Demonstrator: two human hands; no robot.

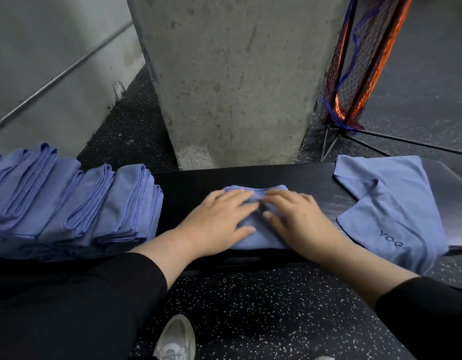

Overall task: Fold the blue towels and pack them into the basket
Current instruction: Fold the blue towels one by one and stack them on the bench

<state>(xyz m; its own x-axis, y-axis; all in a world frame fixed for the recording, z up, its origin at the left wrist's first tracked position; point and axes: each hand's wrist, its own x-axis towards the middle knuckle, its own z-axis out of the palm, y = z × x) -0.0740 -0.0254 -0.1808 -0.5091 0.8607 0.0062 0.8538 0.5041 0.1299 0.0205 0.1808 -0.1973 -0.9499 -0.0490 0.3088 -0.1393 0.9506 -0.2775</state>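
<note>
Blue folded towel (256,229) lengthwise away from viewer, left hand (219,219), right hand (295,219) pressing flat

Small folded blue towel (256,229), flat on the dark bench middle. Row of folded blue towels (76,203) overlapping at the left end, edges up. Unfolded blue towel (396,203) with dark print, draped over the right end.

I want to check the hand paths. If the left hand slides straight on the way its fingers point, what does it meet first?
The left hand, flat on the folded towel, points up-right at the right hand. Its fingertips would probably meet those fingers first; they look almost touching already.
</note>
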